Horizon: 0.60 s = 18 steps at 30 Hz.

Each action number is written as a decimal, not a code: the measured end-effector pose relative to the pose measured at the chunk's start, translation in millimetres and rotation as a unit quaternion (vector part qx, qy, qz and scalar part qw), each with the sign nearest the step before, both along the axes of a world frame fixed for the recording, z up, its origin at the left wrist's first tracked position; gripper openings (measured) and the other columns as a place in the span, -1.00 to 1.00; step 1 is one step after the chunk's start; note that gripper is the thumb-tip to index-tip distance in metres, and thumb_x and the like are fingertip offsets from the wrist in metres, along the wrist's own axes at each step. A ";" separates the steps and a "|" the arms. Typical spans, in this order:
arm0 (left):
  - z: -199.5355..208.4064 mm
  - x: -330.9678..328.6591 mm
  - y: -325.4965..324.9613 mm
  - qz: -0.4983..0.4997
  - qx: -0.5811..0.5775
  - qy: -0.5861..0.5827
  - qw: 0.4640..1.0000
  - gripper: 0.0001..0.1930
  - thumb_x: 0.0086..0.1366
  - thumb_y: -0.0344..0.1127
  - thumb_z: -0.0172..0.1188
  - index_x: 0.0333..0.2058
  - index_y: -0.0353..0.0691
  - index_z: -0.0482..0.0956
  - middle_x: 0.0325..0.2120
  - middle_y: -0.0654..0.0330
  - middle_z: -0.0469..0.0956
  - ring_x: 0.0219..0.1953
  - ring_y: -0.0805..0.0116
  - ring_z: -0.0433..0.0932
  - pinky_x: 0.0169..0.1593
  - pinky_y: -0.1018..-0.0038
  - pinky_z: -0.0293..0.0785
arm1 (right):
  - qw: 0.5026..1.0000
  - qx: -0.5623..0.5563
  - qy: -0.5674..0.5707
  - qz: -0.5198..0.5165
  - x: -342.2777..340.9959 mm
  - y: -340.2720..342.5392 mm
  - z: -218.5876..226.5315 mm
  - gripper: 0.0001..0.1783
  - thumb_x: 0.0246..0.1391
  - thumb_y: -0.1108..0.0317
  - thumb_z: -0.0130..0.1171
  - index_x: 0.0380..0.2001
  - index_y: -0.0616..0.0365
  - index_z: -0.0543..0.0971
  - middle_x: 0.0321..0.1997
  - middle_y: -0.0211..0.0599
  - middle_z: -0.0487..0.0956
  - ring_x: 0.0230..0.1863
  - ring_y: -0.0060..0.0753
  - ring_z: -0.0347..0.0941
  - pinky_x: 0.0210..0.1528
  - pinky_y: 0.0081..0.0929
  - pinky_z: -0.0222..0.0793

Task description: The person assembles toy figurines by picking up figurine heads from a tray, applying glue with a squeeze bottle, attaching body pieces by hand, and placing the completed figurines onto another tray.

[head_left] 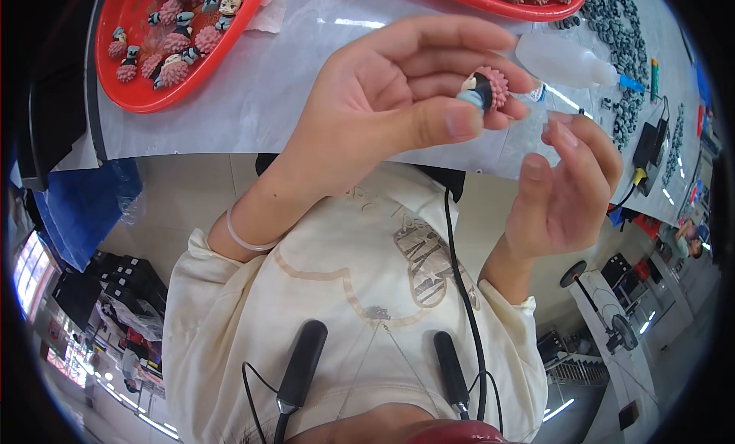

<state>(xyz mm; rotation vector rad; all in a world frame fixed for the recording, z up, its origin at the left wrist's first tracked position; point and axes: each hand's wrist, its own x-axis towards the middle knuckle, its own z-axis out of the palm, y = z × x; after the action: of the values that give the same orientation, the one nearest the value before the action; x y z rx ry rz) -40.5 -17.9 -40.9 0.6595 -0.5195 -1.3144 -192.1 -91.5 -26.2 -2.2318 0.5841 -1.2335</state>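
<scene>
My left hand [383, 99] is closed on a small figurine [482, 89] with pink, bumpy hair, a dark body and a pale blue-grey part. The figurine is pinched between the thumb and the fingers, above the table's near edge. To its right, my right hand [570, 187] is raised with bent fingers. Its thumb stands apart from the fingertips, and I see nothing between them. A white translucent squeeze bottle [563, 61] with a blue tip lies on the table just beyond both hands.
A red tray [145, 99] of similar pink-haired figurines stands at the far left, and another red tray [521, 14] is at the far edge. Many small dark grey-green parts [612, 31] are spread at the right. A black cable [452, 253] hangs before my shirt.
</scene>
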 end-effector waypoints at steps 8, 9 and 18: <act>-5.4 -3.7 0.9 0.012 0.003 -0.098 0.995 -0.57 0.05 -0.37 0.26 -0.12 -0.41 0.38 -0.20 -0.03 0.48 -0.23 0.35 0.51 -0.18 0.53 0.50 | 0.994 -0.038 0.092 0.043 9.1 0.0 10.9 -0.72 -0.26 0.66 0.23 -0.35 0.30 0.54 -0.36 -0.13 0.51 -0.38 -0.33 0.45 -0.35 -0.55 0.38; -1.8 -4.4 -0.1 0.024 0.013 -0.086 0.996 -0.60 0.05 -0.38 0.26 -0.15 -0.41 0.40 -0.22 -0.01 0.49 -0.24 0.36 0.51 -0.19 0.53 0.50 | 0.996 -0.024 0.084 0.031 7.2 -0.5 11.0 -0.71 -0.26 0.67 0.23 -0.34 0.31 0.53 -0.35 -0.11 0.51 -0.37 -0.33 0.45 -0.33 -0.55 0.38; -10.5 -2.6 1.0 0.058 -0.001 -0.139 0.989 -0.68 0.04 -0.40 0.26 -0.24 -0.41 0.45 -0.30 0.02 0.51 -0.29 0.39 0.52 -0.22 0.53 0.52 | 0.982 0.175 -0.042 0.063 -1.4 -3.8 -0.3 -0.77 -0.23 0.69 0.21 -0.39 0.37 0.49 -0.33 -0.01 0.49 -0.30 -0.32 0.44 -0.25 -0.56 0.37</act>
<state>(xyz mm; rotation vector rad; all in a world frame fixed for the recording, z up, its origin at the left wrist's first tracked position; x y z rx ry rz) -43.1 -16.9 -51.4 0.8650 -0.6981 -1.1191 -193.4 -95.3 -26.6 -1.8845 0.5681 -1.0614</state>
